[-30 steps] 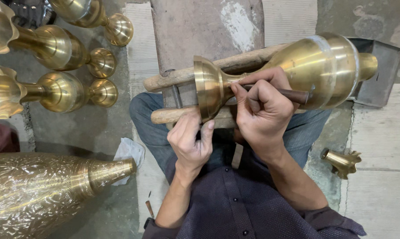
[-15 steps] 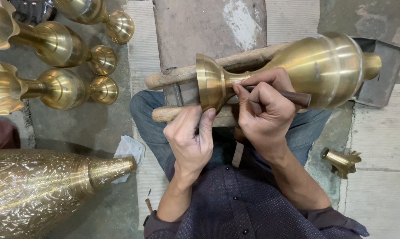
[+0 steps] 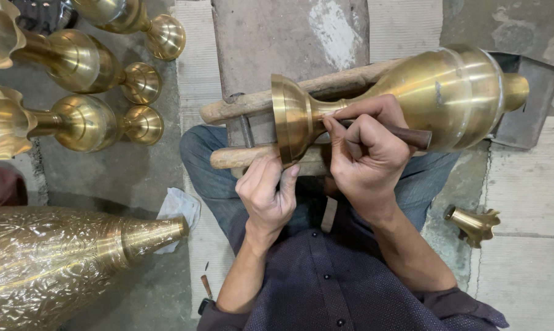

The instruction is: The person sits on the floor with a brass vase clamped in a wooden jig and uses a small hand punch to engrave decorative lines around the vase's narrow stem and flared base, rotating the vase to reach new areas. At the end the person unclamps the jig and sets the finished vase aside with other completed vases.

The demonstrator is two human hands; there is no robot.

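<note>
- A plain brass vase (image 3: 436,98) lies on its side across two wooden rails (image 3: 252,156), its flared foot toward the left hand and its round belly beyond the right hand.
- The right hand (image 3: 366,153) is curled tight around a dark-handled tool (image 3: 406,135), fingers pressed together, with the tool's front end at the vase's narrow neck; the tip itself is hidden behind the fingers.
- The left hand (image 3: 268,193) sits just below the foot of the vase, its fingers held together and their tips touching the rim of the foot and the nearer rail.
- Under both hands are the person's blue jeans (image 3: 209,165) and dark dotted shirt (image 3: 344,282).
- Well to the left of the left hand, three polished brass vases (image 3: 81,122) with fluted mouths lie on the floor (image 3: 111,178).
- Below and left of that hand lies a large engraved brass vessel (image 3: 56,263), a crumpled white cloth (image 3: 179,208) beside its neck.
- To the right of the right forearm, a small fluted brass piece (image 3: 473,224) lies on the floor.
- No packages, labels or signs are in sight.
</note>
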